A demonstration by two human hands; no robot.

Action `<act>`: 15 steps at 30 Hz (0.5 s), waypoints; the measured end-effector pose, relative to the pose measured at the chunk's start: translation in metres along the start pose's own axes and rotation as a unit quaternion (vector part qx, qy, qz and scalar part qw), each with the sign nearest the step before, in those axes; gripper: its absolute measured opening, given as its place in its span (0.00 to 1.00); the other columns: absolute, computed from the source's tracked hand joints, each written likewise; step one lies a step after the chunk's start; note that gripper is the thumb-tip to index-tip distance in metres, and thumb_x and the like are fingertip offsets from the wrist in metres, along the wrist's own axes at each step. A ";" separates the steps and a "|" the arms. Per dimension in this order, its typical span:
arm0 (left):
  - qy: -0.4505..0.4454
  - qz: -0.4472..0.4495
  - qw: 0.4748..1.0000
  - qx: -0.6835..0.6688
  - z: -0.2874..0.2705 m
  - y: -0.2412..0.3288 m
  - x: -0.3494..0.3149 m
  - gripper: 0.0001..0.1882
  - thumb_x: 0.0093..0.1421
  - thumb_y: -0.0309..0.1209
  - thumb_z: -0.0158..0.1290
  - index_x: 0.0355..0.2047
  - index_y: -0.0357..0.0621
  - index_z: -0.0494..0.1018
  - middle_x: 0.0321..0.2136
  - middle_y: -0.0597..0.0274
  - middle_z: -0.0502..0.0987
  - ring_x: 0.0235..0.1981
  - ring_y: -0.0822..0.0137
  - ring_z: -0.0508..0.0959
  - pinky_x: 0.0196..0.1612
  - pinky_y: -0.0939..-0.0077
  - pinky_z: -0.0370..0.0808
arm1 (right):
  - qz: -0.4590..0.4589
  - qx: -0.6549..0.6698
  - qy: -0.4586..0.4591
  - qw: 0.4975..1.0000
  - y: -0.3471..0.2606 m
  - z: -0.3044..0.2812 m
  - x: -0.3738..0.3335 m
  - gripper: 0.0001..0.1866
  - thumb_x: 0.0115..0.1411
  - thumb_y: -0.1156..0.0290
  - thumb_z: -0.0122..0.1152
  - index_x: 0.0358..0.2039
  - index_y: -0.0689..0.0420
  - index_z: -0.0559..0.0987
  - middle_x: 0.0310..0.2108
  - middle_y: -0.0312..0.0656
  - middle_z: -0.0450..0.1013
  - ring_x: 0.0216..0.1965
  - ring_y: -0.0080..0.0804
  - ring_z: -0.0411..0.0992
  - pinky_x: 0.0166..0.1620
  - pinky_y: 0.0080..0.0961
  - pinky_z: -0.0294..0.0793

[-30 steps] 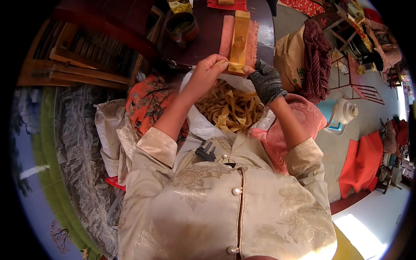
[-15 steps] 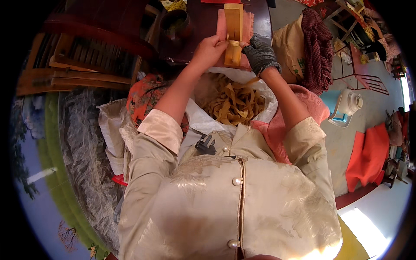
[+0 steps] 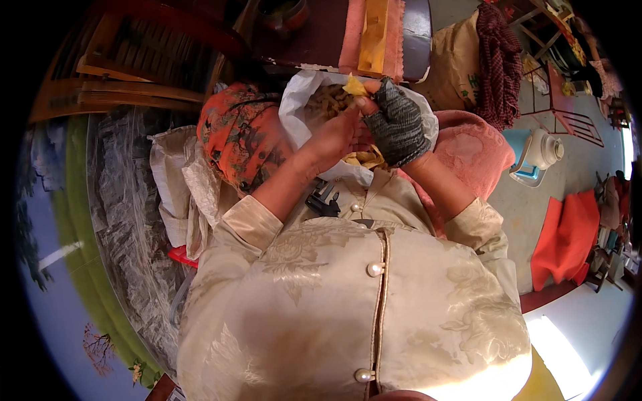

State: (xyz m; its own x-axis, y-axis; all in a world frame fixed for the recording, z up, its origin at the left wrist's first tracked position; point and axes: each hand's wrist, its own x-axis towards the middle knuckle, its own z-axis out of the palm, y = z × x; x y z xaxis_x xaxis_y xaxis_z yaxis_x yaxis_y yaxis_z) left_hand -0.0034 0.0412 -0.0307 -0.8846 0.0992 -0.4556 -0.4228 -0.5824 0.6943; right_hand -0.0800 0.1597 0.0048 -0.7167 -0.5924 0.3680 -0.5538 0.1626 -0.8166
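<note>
Clearly, a small crumpled yellow piece is up above the mouth of a white sack, pinched at the bare tips of the right hand, which wears a dark grey knitted glove. Those fingers are drawn narrow on it. The left hand, bare, comes in from the lower left and meets the gloved one, its fingers partly bent; whether they grip anything cannot be told, since the two hands overlap.

Below and behind the hands, tan strips fill the sack, with a brighter bunch showing under the wrists. Just beyond the sack's far rim stands the dark red bench, where a long wooden block lies lengthwise on a pink cloth. A dark round pot is at the bench's left, cut by shadow.

To the left of the sack bulges an orange patterned cloth, and beside that a pale woven bag. On the right, a pink towel is bunched near the right forearm. Farther out are a brown sack, a dark red checked cloth touching it, and a blue-and-cream jug on the floor.
</note>
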 end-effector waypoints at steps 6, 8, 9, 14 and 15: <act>-0.045 0.015 0.988 -0.146 -0.026 0.006 0.004 0.16 0.57 0.31 0.45 0.45 0.37 0.66 0.34 0.64 0.72 0.32 0.74 0.70 0.38 0.76 0.67 | 0.013 0.120 -0.088 0.989 0.005 0.015 -0.033 0.11 0.54 0.68 0.56 0.37 0.59 0.73 0.32 0.45 0.71 0.34 0.39 0.70 0.39 0.28 0.69; -0.006 0.012 0.997 -0.078 0.007 0.022 -0.011 0.18 0.54 0.31 0.48 0.45 0.39 0.67 0.34 0.66 0.72 0.31 0.75 0.70 0.37 0.77 0.67 | 0.186 0.222 -0.083 0.954 -0.003 0.011 -0.029 0.11 0.54 0.68 0.55 0.36 0.60 0.73 0.31 0.45 0.71 0.33 0.35 0.70 0.39 0.26 0.69; 0.008 0.018 0.999 -0.044 0.024 0.028 -0.014 0.19 0.53 0.31 0.50 0.45 0.40 0.68 0.34 0.67 0.72 0.31 0.75 0.70 0.37 0.77 0.68 | 0.263 0.267 -0.076 0.924 -0.008 0.007 -0.023 0.11 0.55 0.68 0.55 0.36 0.60 0.73 0.31 0.44 0.71 0.33 0.33 0.70 0.38 0.25 0.69; -0.015 -0.029 0.998 0.051 0.021 0.022 -0.008 0.11 0.59 0.36 0.45 0.38 0.46 0.69 0.33 0.69 0.72 0.36 0.72 0.72 0.39 0.74 0.69 | -0.041 -0.105 -0.035 0.993 0.002 -0.002 -0.007 0.17 0.58 0.57 0.47 0.32 0.60 0.72 0.25 0.48 0.70 0.30 0.46 0.69 0.35 0.36 0.67; 0.000 0.032 0.980 0.198 0.022 0.025 -0.011 0.10 0.58 0.35 0.45 0.36 0.45 0.69 0.30 0.67 0.72 0.33 0.70 0.71 0.36 0.75 0.68 | -0.094 -0.175 -0.044 0.979 0.011 0.001 -0.006 0.18 0.58 0.56 0.46 0.32 0.60 0.71 0.26 0.49 0.70 0.31 0.50 0.69 0.36 0.39 0.67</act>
State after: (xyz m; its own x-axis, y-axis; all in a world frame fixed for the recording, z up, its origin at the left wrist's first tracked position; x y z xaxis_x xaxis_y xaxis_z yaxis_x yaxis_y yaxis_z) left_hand -0.0080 0.0436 0.0039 -0.9114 0.0726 -0.4050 -0.4105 -0.2288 0.8827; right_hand -0.0814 0.1641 -0.0072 -0.5573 -0.7006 0.4457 -0.7950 0.2952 -0.5300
